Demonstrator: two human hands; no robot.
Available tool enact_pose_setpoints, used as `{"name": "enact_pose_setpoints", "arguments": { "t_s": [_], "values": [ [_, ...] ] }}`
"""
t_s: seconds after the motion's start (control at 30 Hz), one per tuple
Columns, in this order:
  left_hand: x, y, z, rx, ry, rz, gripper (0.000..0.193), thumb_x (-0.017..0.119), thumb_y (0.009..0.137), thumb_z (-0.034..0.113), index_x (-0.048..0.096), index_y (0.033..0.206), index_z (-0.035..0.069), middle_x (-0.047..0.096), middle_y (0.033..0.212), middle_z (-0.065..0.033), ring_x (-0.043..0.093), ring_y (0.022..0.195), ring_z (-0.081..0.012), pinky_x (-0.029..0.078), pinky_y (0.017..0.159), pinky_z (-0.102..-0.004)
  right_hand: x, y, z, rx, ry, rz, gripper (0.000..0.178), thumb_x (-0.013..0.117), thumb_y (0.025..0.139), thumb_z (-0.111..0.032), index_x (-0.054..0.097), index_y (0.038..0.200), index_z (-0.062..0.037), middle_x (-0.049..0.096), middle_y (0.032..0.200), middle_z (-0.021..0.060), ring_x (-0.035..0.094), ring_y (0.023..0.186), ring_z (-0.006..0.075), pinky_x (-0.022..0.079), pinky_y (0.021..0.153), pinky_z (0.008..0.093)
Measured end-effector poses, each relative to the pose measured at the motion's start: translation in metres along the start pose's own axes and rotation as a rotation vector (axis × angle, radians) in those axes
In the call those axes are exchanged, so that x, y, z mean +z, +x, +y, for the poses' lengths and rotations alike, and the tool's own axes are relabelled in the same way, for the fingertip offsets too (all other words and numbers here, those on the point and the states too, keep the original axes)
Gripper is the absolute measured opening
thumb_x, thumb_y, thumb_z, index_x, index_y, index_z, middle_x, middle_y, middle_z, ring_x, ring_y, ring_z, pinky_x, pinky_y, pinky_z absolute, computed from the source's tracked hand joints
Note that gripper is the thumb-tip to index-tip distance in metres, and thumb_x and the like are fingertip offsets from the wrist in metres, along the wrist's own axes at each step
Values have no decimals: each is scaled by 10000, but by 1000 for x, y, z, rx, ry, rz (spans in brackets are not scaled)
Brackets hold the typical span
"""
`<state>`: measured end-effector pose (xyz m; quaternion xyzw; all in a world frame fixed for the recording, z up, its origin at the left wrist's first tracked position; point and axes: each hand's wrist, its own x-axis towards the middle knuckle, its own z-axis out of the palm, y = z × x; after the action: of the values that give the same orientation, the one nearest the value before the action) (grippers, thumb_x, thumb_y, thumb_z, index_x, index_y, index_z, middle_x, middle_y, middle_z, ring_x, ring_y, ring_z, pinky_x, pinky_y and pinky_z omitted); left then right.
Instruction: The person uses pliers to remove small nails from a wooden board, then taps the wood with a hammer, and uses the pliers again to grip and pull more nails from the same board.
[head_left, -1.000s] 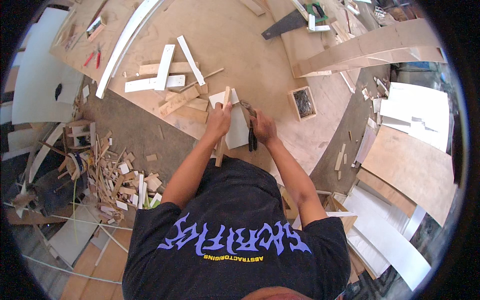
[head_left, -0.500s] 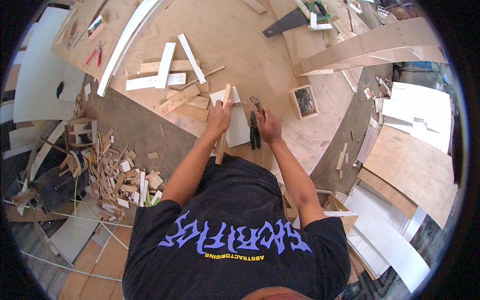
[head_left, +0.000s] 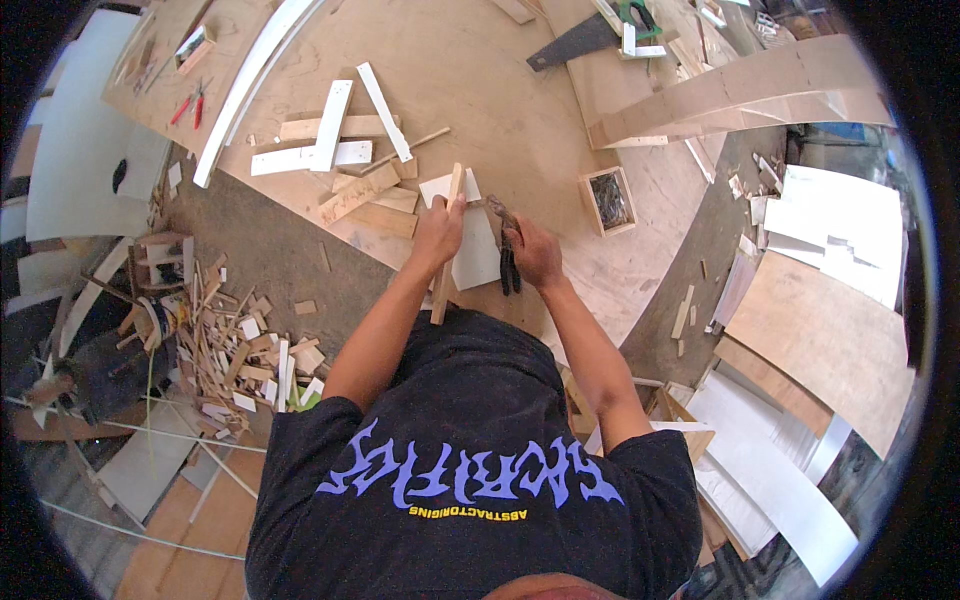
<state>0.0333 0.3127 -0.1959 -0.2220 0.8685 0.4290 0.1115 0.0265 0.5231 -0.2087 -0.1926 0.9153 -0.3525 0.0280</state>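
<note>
Head view: the left hand (head_left: 437, 238) is closed around a narrow wooden batten (head_left: 440, 293), which projects beyond the fist at both ends, its near end beside the black T-shirt (head_left: 470, 400), while the right hand (head_left: 537, 252) is curled about dark-handled pliers (head_left: 510, 276), whose head points toward the left fingertips, contact with the batten being unclear. Between the hands, below the batten, a white board (head_left: 474, 262) rests on the plywood worktop (head_left: 545, 130), and an open wooden box (head_left: 590, 208) stands to the right.
</note>
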Motion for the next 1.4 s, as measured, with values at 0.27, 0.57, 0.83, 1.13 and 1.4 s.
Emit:
{"name": "enact_pose_setpoints", "arguments": {
  "t_s": [0.27, 0.57, 0.83, 1.13, 1.4],
  "values": [
    [5, 5, -9, -28, -12, -12, 610, 413, 1042, 497, 564, 1097, -92, 641, 971, -393, 613, 978, -561, 467, 866, -592, 7, -6, 6, 157, 76, -23, 265, 561, 1013, -275, 634, 1159, -67, 686, 936, 233, 672, 864, 432, 520, 731, 523],
    [-1, 3, -2, 5, -6, -32, 625, 411, 1042, 503, 556, 1099, -102, 637, 996, -400, 613, 993, -559, 467, 878, -590, 8, -5, -2, 142, -123, -118, 257, 569, 1002, -248, 609, 1183, -70, 686, 948, 225, 673, 856, 435, 526, 714, 515],
    [1, 5, -2, -15, 4, -32, 631, 410, 1040, 511, 559, 1105, -98, 639, 1008, -399, 618, 1002, -551, 474, 881, -580, 4, -9, -12, 64, -49, -38, 273, 543, 1011, -272, 611, 1191, -77, 693, 1000, 225, 669, 886, 438, 526, 730, 522],
    [-4, 3, -1, -65, 18, -78, 656, 390, 1041, 526, 553, 1118, -104, 626, 1050, -411, 605, 1050, -547, 462, 913, -574, 6, -13, -11, 214, 8, 21, 312, 524, 1034, -289, 624, 1149, -18, 686, 962, 245, 664, 879, 449, 516, 740, 492],
    [-4, 14, -39, 218, -347, -16, 703, 365, 1045, 567, 612, 1163, -80, 702, 1054, -274, 678, 997, -436, 507, 880, -499, -4, -32, -39, 389, 295, 350, 236, 653, 990, -260, 643, 1009, -25, 699, 818, 108, 609, 632, 179, 478, 587, 343]
  ]
}}
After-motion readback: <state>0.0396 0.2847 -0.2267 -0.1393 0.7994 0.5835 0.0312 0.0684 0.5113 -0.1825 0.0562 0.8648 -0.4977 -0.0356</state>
